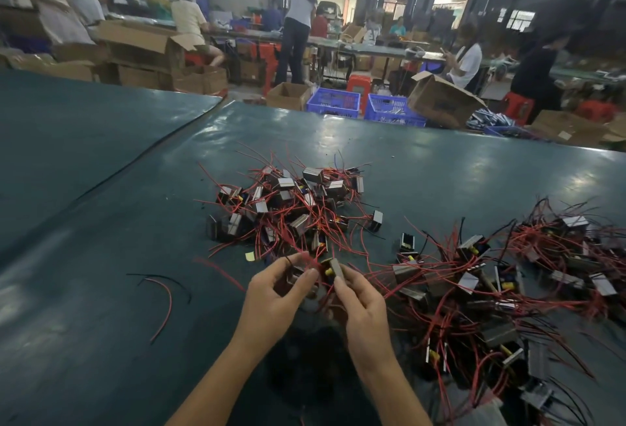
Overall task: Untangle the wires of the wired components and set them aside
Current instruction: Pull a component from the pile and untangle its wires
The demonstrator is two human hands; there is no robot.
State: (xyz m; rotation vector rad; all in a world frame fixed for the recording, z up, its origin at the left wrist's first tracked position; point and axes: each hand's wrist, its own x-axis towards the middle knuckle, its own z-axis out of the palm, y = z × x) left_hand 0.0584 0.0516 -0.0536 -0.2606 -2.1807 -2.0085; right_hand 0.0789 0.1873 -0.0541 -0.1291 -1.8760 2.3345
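Wires point(309, 261), thin and limp, sit pinched in the left hand point(276, 293) while the right hand point(360, 303) grips the small, likely dense component point(335, 270) by its rigid body, near the pile point(288, 209).

A tangled pile of red-wired metal components point(288, 209) is set midway on the dark green counter point(135, 215), with a larger heap point(491, 293) to its right. Nearer, between them, one wired component point(335, 270) is held by the left hand point(274, 300) and the right hand point(364, 307). Two loose curved wires point(164, 293) are laid to the left.

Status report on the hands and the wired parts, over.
Left hand pinches red wires. Right hand grips one component. Wires run into the tangled pile ahead.
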